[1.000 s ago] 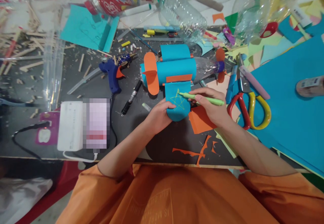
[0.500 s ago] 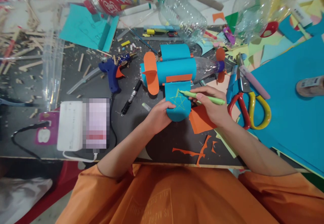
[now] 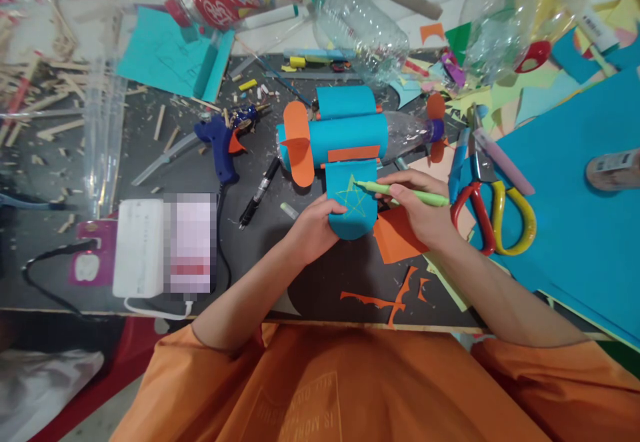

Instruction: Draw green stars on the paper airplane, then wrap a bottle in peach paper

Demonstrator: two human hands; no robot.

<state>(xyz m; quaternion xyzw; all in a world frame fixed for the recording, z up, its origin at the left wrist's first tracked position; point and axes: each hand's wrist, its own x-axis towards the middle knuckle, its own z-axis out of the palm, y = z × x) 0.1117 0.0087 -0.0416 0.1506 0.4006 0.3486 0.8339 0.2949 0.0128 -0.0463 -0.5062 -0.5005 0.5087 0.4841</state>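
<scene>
A model plane (image 3: 345,137) made from a clear bottle wrapped in blue paper lies across the table, with orange tail pieces and an orange propeller at its purple cap. My left hand (image 3: 316,227) grips the near blue paper wing (image 3: 357,225), thumb on top and fingers beneath. A yellow-green star outline (image 3: 353,203) is drawn on that wing. In my right hand (image 3: 419,203) is a light green marker (image 3: 407,192), its tip at the star's top point. Below the right hand lies an orange paper piece (image 3: 397,237).
Scissors (image 3: 483,195) and blue sheets (image 3: 575,229) lie to the right. A blue glue gun (image 3: 223,142), a black pen (image 3: 259,194), a white power bank (image 3: 139,249) and a phone (image 3: 191,245) are left. Plastic bottles (image 3: 360,25) line the back; orange scraps (image 3: 373,300) lie near the front edge.
The marker and my right hand have shifted slightly, and more green colour shows inside the star's top point. My left hand and the plane stay in place.
</scene>
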